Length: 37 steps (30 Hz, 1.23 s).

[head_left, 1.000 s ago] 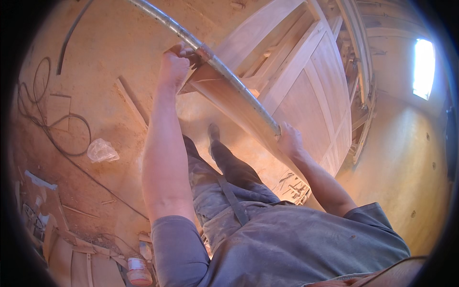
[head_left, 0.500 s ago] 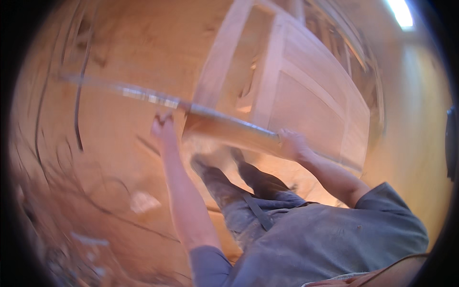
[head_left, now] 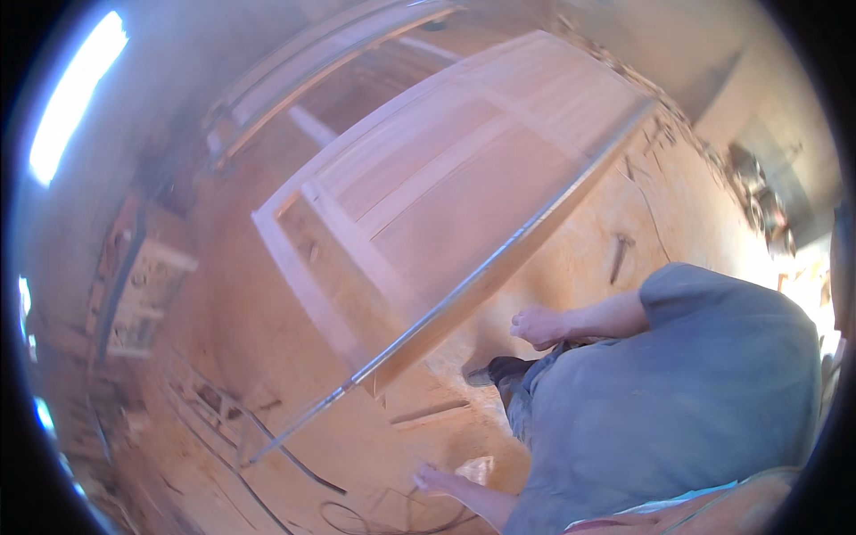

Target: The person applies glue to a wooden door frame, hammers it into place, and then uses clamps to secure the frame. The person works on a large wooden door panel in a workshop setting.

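Observation:
A large wooden door panel (head_left: 481,223) with a framed face lies raised above the floor. Along its near edge runs a long metal bar clamp (head_left: 446,300), its thin end sticking out past the panel's near left corner. My right hand (head_left: 539,327) is in front of my body, apart from the clamp, with its fingers curled in and nothing visible in them. Low in the view, my left hand (head_left: 432,480) hangs beyond the clamp's thin end, touching neither clamp nor panel. Its fingers are too small and blurred to read.
A hammer (head_left: 621,259) lies on the dusty floor right of the panel. Bent dark rods (head_left: 294,464) and a loose cable (head_left: 357,517) lie at lower left. Another wooden frame (head_left: 330,71) stands behind the panel. A crumpled pale scrap (head_left: 475,469) rests near my left hand.
Both hands have come away from the bar clamp, which now lies along the panel's edge. My view has swung, showing more of the panel and the floor to its right.

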{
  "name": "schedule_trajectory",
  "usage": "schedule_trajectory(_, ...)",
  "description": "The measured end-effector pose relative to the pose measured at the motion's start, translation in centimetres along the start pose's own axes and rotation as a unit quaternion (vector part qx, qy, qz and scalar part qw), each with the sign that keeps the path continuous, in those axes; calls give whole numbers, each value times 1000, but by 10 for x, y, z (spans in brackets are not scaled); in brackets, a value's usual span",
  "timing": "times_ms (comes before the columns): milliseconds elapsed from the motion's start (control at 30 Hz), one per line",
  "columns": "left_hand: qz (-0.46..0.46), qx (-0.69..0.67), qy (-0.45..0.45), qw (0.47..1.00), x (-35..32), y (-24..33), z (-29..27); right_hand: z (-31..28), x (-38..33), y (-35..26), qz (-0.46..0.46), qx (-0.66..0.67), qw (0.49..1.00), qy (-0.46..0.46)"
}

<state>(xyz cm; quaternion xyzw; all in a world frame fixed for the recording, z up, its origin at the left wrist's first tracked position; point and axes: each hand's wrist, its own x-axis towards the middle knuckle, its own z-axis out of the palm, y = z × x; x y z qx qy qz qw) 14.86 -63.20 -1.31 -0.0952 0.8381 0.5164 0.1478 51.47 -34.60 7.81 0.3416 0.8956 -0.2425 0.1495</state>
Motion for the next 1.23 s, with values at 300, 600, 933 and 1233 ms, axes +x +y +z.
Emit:
schedule_trajectory(300,111,136,-281,944,-131,-12,34,112,-147,103,99,262,953,116)
schedule_trajectory(600,164,288,-571,751,-329,-43,114,178,-428,157,431,397,804,102)
schedule_trajectory(933,382,319,-644,580,-531,53,301,186,-483,219,459,491,701,238)
schedule_trajectory(1233,534,-163,-763,325,-940,268,461,238,-629,319,681,429,496,324)
